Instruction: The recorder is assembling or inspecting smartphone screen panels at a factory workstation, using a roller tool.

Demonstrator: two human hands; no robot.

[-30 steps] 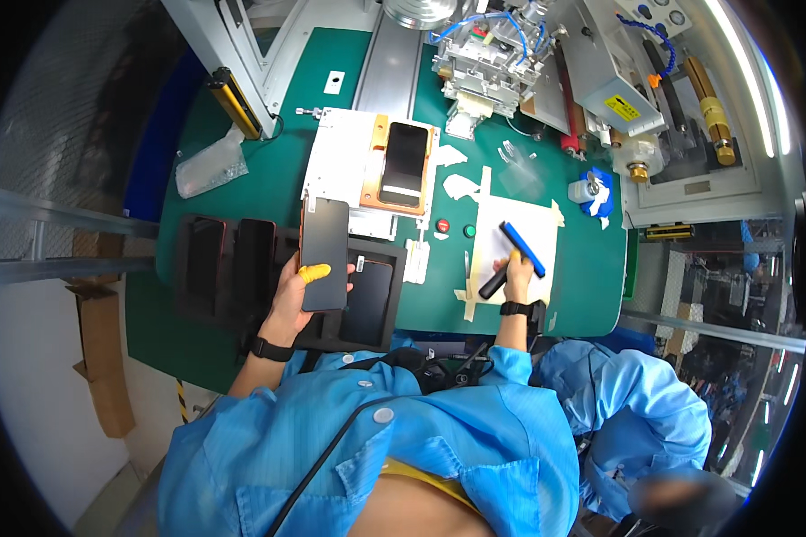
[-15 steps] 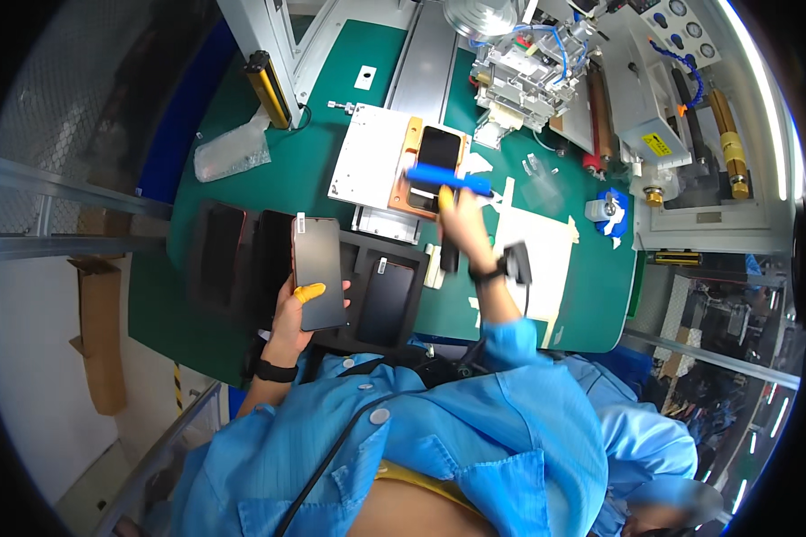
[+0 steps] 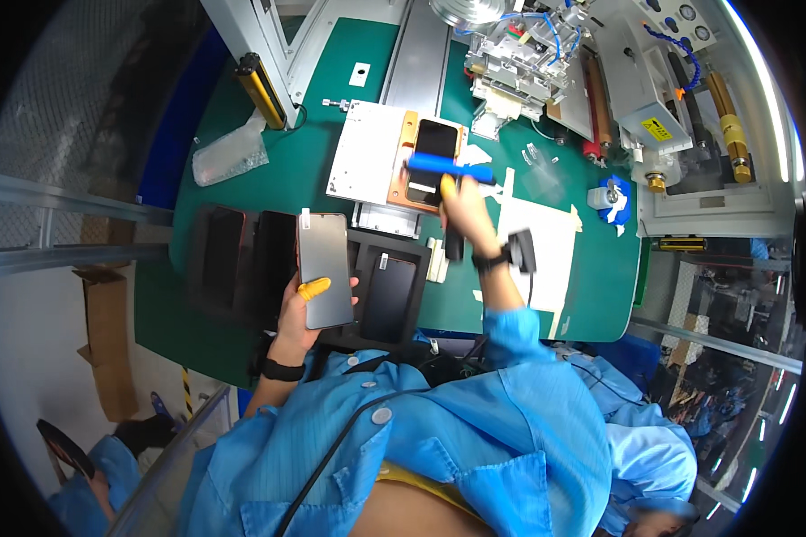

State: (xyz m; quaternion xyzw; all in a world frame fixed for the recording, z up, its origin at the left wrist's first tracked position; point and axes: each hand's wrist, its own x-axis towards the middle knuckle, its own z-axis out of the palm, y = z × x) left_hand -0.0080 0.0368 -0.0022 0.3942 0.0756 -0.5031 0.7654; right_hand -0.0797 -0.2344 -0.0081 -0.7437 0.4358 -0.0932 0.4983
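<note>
My left hand [image 3: 297, 318], a yellow finger cot on its thumb, is closed around the edges of a dark smartphone [image 3: 327, 255] with a small white tab at its top. My right hand [image 3: 467, 215] grips the black handle of a roller [image 3: 448, 167]. Its blue cylinder lies across a second phone [image 3: 435, 139], which is seated in an orange fixture [image 3: 398, 190] on a white plate [image 3: 356, 152]. The cylinder hides part of that phone's face; whether it presses on the glass I cannot tell.
Black trays with phones, including a tabbed phone [image 3: 390, 291], line the near table edge. Bubble wrap [image 3: 230, 161] lies far left. Taped white sheet [image 3: 533, 259] is at right. A metal machine [image 3: 519, 76] stands behind. People in blue are at lower left [image 3: 107, 474] and lower right.
The held phone sits slightly more to the right and upright. My right hand and the roller stay over the fixture, less blurred. Another person has come into view at lower left.
</note>
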